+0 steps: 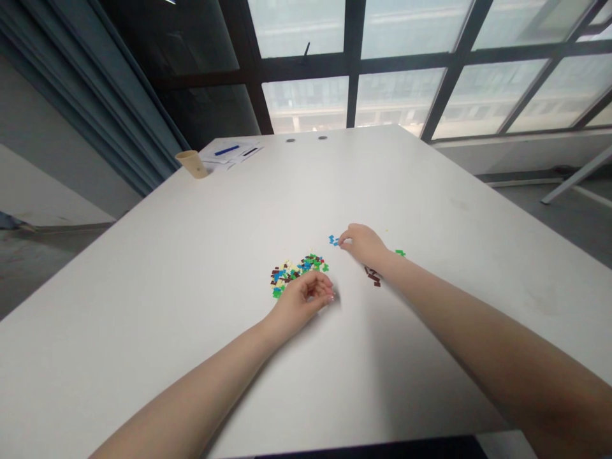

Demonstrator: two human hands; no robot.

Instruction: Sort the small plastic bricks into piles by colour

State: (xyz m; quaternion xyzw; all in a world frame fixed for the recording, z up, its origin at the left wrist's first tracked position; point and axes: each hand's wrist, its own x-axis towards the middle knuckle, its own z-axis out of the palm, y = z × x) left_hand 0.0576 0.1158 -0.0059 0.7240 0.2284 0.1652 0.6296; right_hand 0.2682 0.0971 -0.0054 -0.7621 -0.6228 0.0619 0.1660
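Observation:
A mixed pile of small plastic building pieces (287,273) in green, blue, brown, red and cream lies on the white table (229,255). Just in front of it rests my left hand (308,294), its fingers curled and the thumb drawn close to them; anything between the tips is too small to make out. My right hand (361,245) reaches farther out, thumb and forefinger pinched at the edge of several small blue pieces (331,240). Brown pieces (373,278) lie under and beside the right wrist. A few green pieces (400,253) sit beyond the right forearm.
A tan paper cup (192,164) stands tilted-looking at the far left edge. Beside it are paper sheets (224,154) with a blue pen (226,150) and a dark pen (250,152) on top. A dark-edged object (382,447) shows at the near edge. Windows rise behind the table.

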